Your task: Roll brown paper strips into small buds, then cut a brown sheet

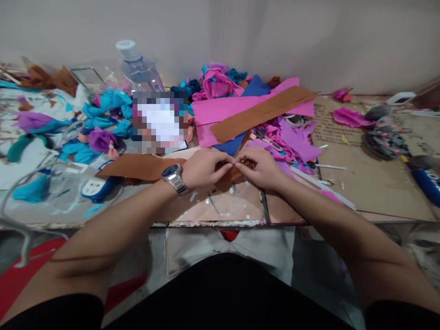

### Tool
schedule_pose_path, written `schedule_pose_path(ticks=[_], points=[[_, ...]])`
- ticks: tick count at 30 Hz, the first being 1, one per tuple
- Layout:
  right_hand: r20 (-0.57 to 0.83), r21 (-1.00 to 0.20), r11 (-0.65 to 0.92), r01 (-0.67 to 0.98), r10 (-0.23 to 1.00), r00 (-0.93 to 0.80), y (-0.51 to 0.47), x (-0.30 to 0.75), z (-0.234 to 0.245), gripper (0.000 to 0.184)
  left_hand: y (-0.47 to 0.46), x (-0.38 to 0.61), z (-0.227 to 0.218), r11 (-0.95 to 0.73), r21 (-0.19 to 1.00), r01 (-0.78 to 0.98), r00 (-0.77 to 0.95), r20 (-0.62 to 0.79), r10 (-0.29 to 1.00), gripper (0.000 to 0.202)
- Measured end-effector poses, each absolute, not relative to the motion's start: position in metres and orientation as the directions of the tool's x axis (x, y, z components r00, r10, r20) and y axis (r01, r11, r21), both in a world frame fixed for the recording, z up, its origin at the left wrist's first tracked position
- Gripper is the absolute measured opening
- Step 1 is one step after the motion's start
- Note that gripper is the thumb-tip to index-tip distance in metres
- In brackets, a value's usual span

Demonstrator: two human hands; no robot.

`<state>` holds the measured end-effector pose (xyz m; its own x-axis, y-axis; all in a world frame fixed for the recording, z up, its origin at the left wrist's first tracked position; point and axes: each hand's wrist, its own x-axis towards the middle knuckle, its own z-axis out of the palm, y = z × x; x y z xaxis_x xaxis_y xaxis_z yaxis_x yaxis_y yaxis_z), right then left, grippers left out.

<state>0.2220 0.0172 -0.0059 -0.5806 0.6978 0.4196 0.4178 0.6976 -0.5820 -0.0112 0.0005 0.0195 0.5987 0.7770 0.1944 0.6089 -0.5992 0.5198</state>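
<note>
My left hand [205,168], with a metal watch [175,178] on its wrist, pinches the edge of a brown crepe paper strip [142,167]. The strip runs out to the left from under that hand, and brown paper also shows between my hands. My right hand [263,167] pinches the same brown paper, its fingertips almost meeting those of my left. What exactly sits between the fingertips is too small to make out. Just behind lie another brown strip [261,114] and pink crepe paper sheets [206,114]. Scissors [273,143] rest partly under purple paper near my right hand.
A plastic bottle [140,71] stands at the back, behind a blurred-out phone [160,121]. Blue and purple paper flowers [103,140] and a power socket [98,185] with cables are on the left. Cardboard [347,178] and a pincushion [387,137] lie on the right.
</note>
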Motion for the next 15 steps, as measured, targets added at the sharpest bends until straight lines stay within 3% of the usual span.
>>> schedule_pose_path(ticks=[9,15], points=[[0.434,-0.587,0.695,0.415,0.703,-0.563,0.0178,0.2236,-0.0023,0.006,0.0042,-0.0154,0.0218,-0.548,0.527,0.650,0.558,0.159,0.815,0.025],[0.444,-0.545,0.719,0.430,0.683,-0.580,0.0181,0.2234,-0.0004,0.005,0.0046,-0.0160,0.0233,-0.608,0.522,0.598,0.616,0.185,0.766,0.040]])
